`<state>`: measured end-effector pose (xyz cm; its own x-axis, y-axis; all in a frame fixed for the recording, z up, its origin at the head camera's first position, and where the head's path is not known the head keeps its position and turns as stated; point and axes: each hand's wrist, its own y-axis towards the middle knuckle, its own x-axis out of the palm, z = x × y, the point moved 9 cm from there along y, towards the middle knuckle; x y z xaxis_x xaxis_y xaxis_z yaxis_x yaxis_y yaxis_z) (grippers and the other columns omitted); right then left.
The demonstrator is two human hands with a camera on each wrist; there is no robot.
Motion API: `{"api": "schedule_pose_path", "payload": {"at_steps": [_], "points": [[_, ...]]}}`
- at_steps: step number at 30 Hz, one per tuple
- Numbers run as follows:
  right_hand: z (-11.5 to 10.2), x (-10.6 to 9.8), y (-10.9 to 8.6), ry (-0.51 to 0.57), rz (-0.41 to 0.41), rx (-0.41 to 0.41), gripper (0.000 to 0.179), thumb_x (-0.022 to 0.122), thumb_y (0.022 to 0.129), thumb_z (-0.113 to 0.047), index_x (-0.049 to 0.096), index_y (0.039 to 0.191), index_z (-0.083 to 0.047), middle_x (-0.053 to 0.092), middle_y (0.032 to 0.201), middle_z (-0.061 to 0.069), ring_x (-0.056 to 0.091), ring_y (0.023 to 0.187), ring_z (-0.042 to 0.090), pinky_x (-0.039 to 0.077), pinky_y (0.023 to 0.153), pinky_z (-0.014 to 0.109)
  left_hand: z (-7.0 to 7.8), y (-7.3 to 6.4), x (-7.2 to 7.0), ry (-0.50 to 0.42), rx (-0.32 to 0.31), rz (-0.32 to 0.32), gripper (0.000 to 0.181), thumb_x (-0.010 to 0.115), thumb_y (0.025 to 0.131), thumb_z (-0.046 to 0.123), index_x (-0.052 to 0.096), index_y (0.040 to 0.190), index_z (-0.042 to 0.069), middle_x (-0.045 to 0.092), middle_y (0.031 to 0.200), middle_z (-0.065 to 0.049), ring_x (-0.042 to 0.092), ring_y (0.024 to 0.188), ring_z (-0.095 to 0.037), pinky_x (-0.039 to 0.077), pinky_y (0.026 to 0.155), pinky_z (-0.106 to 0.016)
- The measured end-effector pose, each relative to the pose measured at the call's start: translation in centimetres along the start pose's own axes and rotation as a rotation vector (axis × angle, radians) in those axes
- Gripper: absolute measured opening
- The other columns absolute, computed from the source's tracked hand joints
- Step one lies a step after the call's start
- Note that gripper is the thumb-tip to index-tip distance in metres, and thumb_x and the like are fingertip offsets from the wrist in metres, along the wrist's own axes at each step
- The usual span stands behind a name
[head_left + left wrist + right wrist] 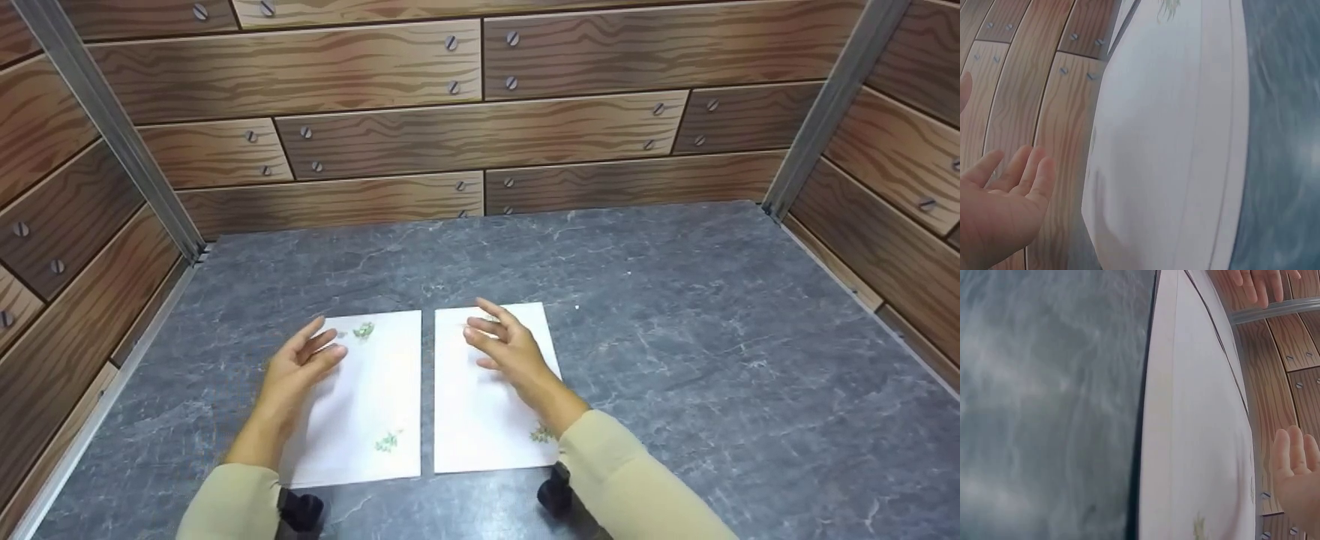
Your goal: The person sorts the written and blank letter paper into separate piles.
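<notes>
Two white rectangular sheets or thin boards with small green leafy prints lie side by side, a narrow gap between them. Above the outer edge of the left sheet [375, 397] hovers my left hand [296, 367], fingers loosely bent and holding nothing. My right hand [514, 352] hangs over the right sheet [472, 420], its fingers spread and relaxed, also holding nothing. In the left wrist view the left palm [1005, 214] faces up beside the white surface [1151, 129]. The right wrist view shows the right hand [1297, 478] past its sheet [1202, 416].
A grey marbled tabletop [675, 352] carries the sheets. Wood-plank patterned walls [375, 75] enclose it at the back and both sides, with metal posts [832, 112] in the corners. Tiny white specks [577, 307] lie right of the sheets. Black wrist mounts [301, 510] sit on both sleeves.
</notes>
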<state>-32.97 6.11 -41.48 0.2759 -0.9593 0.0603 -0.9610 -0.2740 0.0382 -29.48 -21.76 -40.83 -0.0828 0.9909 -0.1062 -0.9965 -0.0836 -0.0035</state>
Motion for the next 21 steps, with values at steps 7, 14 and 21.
{"api": "schedule_pose_path", "payload": {"at_steps": [7, 14, 21], "points": [[-0.2, -1.9, -0.1, -0.021, 0.039, 0.001, 0.066, 0.065, 0.092, -0.023, 0.034, 0.148, -0.011, 0.046, 0.139, 0.02, 0.052, 0.119, 0.034, 0.044, 0.095, 0.055, 0.5, 0.4, 2.5, 0.009, 0.018, -0.021, 0.07, 0.07, 0.088, 0.014, 0.032, 0.147, 0.002, 0.043, 0.142, -0.022, 0.044, 0.128, -0.032, 0.042, 0.101, -0.03], [-0.3, -3.9, -0.5, -0.051, 0.074, 0.004, 0.065, 0.066, 0.091, -0.022, 0.035, 0.148, -0.011, 0.048, 0.138, 0.017, 0.053, 0.118, 0.033, 0.044, 0.095, 0.055, 0.4, 0.6, 5.0, 0.024, 0.02, -0.057, 0.071, 0.072, 0.086, 0.017, 0.035, 0.145, 0.003, 0.045, 0.14, -0.021, 0.045, 0.126, -0.033, 0.039, 0.104, -0.037], [-0.3, -5.8, -0.8, -0.104, 0.11, 0.008, 0.065, 0.067, 0.091, -0.024, 0.036, 0.147, -0.014, 0.047, 0.138, 0.018, 0.053, 0.118, 0.033, 0.044, 0.095, 0.054, 0.2, 0.6, 6.9, 0.034, 0.012, -0.076, 0.072, 0.074, 0.084, 0.018, 0.038, 0.144, 0.003, 0.047, 0.138, -0.02, 0.046, 0.125, -0.033, 0.04, 0.103, -0.04]]}}
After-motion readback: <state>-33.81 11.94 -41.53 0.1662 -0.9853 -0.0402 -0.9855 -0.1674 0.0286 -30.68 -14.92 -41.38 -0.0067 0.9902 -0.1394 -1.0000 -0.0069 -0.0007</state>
